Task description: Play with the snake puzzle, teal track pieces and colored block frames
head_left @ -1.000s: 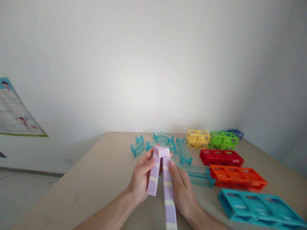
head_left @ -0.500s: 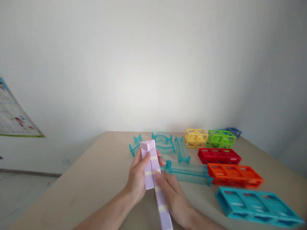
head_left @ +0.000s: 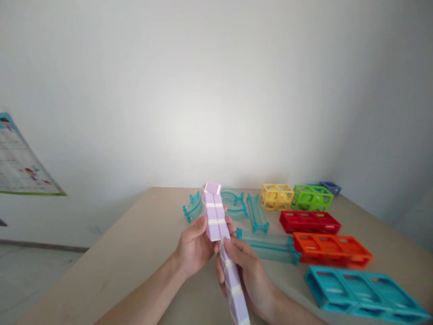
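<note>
A lilac snake puzzle point(head_left: 216, 215) with cream joints is held up above the table in both hands. Its far part is doubled into two side-by-side rows, capped by a turned block at the tip. A single straight row runs from there toward me, past the bottom of the view. My left hand point(head_left: 193, 244) is closed around the doubled part, thumb on its left side. My right hand point(head_left: 248, 268) grips the single row just below the doubled part, thumb on top.
Clear teal track pieces point(head_left: 257, 213) lie behind and right of my hands on the table point(head_left: 111, 253). To the right stand yellow point(head_left: 277, 197), green point(head_left: 313, 197), red point(head_left: 309, 221), orange point(head_left: 331, 248) and teal frames point(head_left: 365, 291). A blue piece point(head_left: 330, 187) sits at the back. A wall point(head_left: 216, 113) rises behind.
The snake puzzle's far end has been turned, so a block now sits across its tip. The doubled part has moved slightly up and away, and my left thumb has shifted to its side.
</note>
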Demonstrator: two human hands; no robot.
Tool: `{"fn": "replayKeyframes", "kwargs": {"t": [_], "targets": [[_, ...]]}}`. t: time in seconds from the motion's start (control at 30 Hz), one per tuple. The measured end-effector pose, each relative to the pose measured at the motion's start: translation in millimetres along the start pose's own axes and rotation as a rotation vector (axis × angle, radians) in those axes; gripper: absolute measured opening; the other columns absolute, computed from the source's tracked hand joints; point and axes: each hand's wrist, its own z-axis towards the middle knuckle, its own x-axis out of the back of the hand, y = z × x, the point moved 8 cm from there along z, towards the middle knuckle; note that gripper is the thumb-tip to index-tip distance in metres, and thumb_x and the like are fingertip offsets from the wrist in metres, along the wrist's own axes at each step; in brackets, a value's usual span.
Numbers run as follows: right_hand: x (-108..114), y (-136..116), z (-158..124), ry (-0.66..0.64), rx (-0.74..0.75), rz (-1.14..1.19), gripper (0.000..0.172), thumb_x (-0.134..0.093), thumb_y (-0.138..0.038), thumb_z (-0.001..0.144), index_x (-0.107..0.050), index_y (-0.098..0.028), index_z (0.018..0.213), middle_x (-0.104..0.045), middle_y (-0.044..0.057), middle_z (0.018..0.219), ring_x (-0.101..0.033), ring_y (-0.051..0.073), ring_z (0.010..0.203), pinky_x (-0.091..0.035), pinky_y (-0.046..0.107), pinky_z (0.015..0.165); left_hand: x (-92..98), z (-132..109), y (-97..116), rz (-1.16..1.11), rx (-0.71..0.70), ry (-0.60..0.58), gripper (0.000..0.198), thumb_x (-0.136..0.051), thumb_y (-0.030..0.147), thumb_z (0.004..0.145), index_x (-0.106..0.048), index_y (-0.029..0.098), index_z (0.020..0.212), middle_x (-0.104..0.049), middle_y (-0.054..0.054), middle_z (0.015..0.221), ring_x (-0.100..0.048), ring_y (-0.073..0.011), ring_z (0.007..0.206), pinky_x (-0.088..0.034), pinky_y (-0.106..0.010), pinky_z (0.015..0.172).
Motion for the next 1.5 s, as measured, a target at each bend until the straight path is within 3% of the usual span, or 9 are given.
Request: {"fn": "replayKeyframes", "kwargs": {"t": [0.17, 0.3, 0.43, 0.53, 0.67, 0.87, 1.07, 1.27, 1.5], "targets": [[-7, 4, -3, -0.075, -0.079, 0.141, 0.036, -0.053, -0.053, 0.084, -0.055, -0.016, 0.081, -0.055, -0.002, 0.045, -0.048, 0.011, 0.031, -0.034, 0.019, 0.034, 4.0, 3, 1, 0.061, -0.009, 0.041, 0.043, -0.072, 0.042, 0.073, -0.068, 0.013, 0.104, -0.069, -0.007, 0.085, -0.066, -0.0185, 0.070, -0.051, -0.024, 0.053], [-11, 5, -4, -0.150, -0.121, 0.225, 0.032, -0.051, -0.047, 0.086, -0.056, -0.016, 0.082, -0.055, -0.002, 0.045, -0.049, 0.011, 0.030, -0.034, 0.018, 0.032, 0.1, 2, -1, 0.030, 0.020, -0.020, 0.049, -0.076, 0.044, 0.069, -0.067, 0.014, 0.106, -0.067, -0.005, 0.084, -0.066, -0.0174, 0.074, -0.055, -0.026, 0.064], [-24, 5, -10, -0.361, -0.201, 0.432, 0.029, -0.052, -0.045, 0.085, -0.055, -0.017, 0.077, -0.047, -0.005, 0.041, -0.043, 0.009, 0.029, -0.035, 0.018, 0.031, -2.3, 0, -1, -0.008, 0.015, -0.075, 0.039, -0.081, 0.028, 0.066, -0.069, 0.015, 0.101, -0.067, -0.002, 0.083, -0.065, -0.0149, 0.075, -0.055, -0.032, 0.082], [-31, 7, -14, -0.472, -0.253, 0.510, 0.031, -0.052, -0.047, 0.083, -0.054, -0.017, 0.075, -0.047, -0.005, 0.041, -0.041, 0.010, 0.028, -0.036, 0.019, 0.029, -1.4, 1, 0, 0.020, -0.006, -0.070, 0.027, -0.081, 0.023, 0.065, -0.069, 0.013, 0.087, -0.067, -0.002, 0.074, -0.065, -0.0133, 0.067, -0.056, -0.028, 0.073], [-21, 16, -11, -0.325, -0.284, 0.370, 0.042, -0.043, -0.054, 0.087, -0.057, -0.015, 0.085, -0.053, -0.003, 0.046, -0.044, 0.010, 0.025, -0.032, 0.018, 0.026, 3.8, 5, 7, 0.138, -0.045, 0.000, 0.028, -0.077, 0.035, 0.070, -0.067, 0.011, 0.079, -0.066, -0.003, 0.065, -0.059, -0.0109, 0.049, -0.047, -0.020, 0.045], [-12, 20, -10, -0.182, -0.376, 0.273, 0.045, -0.040, -0.059, 0.087, -0.054, -0.017, 0.081, -0.052, -0.005, 0.044, -0.045, 0.009, 0.024, -0.030, 0.016, 0.023, 12.5, 6, 24, 0.297, -0.139, 0.139, 0.028, -0.079, 0.030, 0.067, -0.070, 0.011, 0.085, -0.069, -0.005, 0.072, -0.061, -0.0132, 0.061, -0.050, -0.023, 0.059], [-9, 23, -9, -0.199, -0.452, 0.234, 0.046, -0.036, -0.059, 0.087, -0.053, -0.017, 0.079, -0.054, -0.003, 0.046, -0.042, 0.009, 0.023, -0.035, 0.018, 0.022, 15.2, 4, 34, 0.450, -0.164, 0.147, 0.026, -0.077, 0.032, 0.068, -0.071, 0.012, 0.084, -0.069, -0.005, 0.073, -0.059, -0.0152, 0.063, -0.047, -0.027, 0.064], [-3, 39, -11, -0.085, -0.568, 0.045, 0.040, -0.033, -0.050, 0.088, -0.053, -0.017, 0.078, -0.053, -0.002, 0.045, -0.043, 0.011, 0.024, -0.035, 0.019, 0.021, 18.7, 6, 31, 0.911, -0.171, 0.092, 0.023, -0.073, 0.034, 0.071, -0.071, 0.011, 0.069, -0.062, -0.002, 0.062, -0.052, -0.0139, 0.059, -0.037, -0.023, 0.055], [-9, 17, -7, -0.120, -0.350, -0.032, 0.047, -0.050, -0.058, 0.081, -0.060, -0.014, 0.092, -0.051, -0.006, 0.044, -0.036, 0.007, 0.022, -0.030, 0.017, 0.022, 9.0, 2, 13, 0.597, -0.034, -0.057, 0.035, -0.063, 0.044, 0.080, -0.070, 0.011, 0.089, -0.060, -0.004, 0.059, -0.050, -0.0116, 0.038, -0.036, -0.022, 0.036]]}}
